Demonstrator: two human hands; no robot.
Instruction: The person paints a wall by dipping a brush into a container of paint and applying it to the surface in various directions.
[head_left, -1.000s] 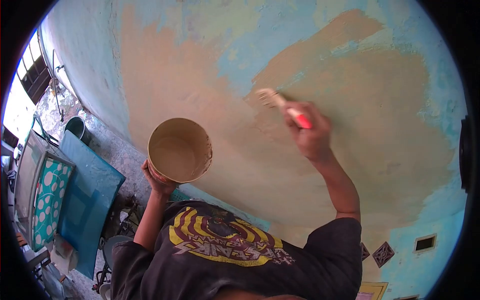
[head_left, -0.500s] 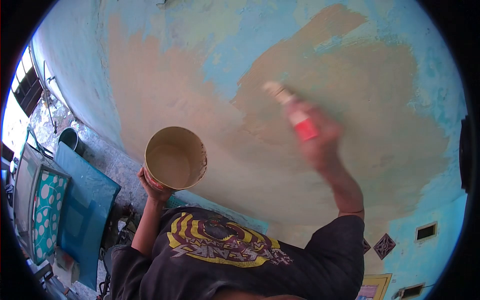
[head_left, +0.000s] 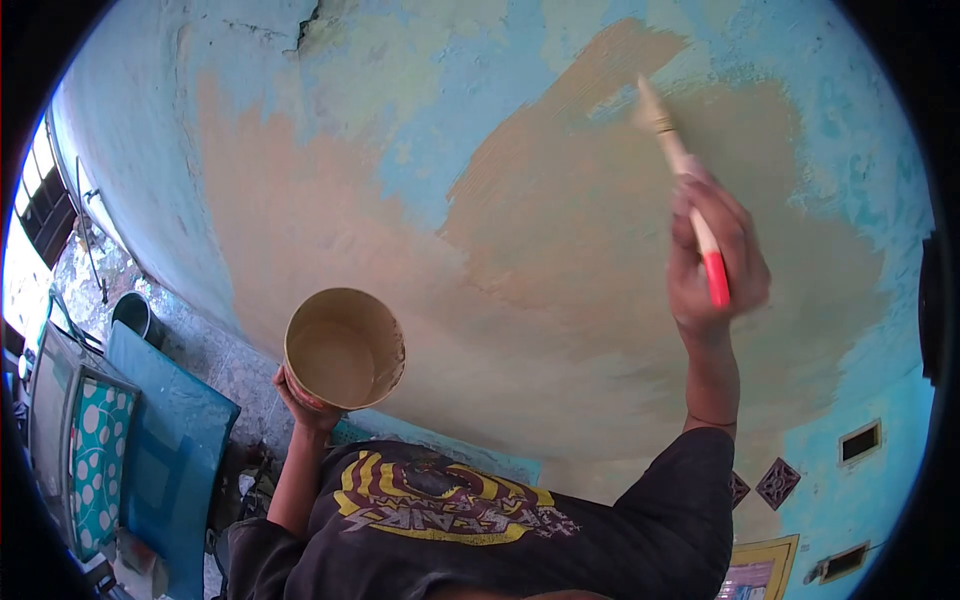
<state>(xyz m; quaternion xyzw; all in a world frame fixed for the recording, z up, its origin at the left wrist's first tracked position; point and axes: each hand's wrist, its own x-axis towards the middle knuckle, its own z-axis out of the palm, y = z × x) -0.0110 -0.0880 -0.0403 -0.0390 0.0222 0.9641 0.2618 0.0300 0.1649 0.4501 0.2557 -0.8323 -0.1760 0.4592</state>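
My left hand (head_left: 305, 402) grips a round paint bucket (head_left: 345, 349) from below and its left side; beige-brown paint lies inside. In my right hand (head_left: 718, 250) is a paintbrush (head_left: 673, 148) with a pale wooden handle and a red end. Its bristles point up and touch, or nearly touch, the wall (head_left: 420, 140) at the upper edge of a broad beige-brown painted patch (head_left: 600, 220). Around the patch, the wall shows worn light blue.
At the left stand a blue board (head_left: 170, 430), a framed case with dotted teal cloth (head_left: 100, 450) and a dark bucket (head_left: 135, 312). Vent openings (head_left: 860, 442), a diamond-shaped tile (head_left: 777, 484) and a yellow frame (head_left: 765, 560) are at the lower right. A crack marks the wall's top.
My right hand and the brush have moved up and to the right across the wall. The bucket in my left hand sits slightly lower in view.
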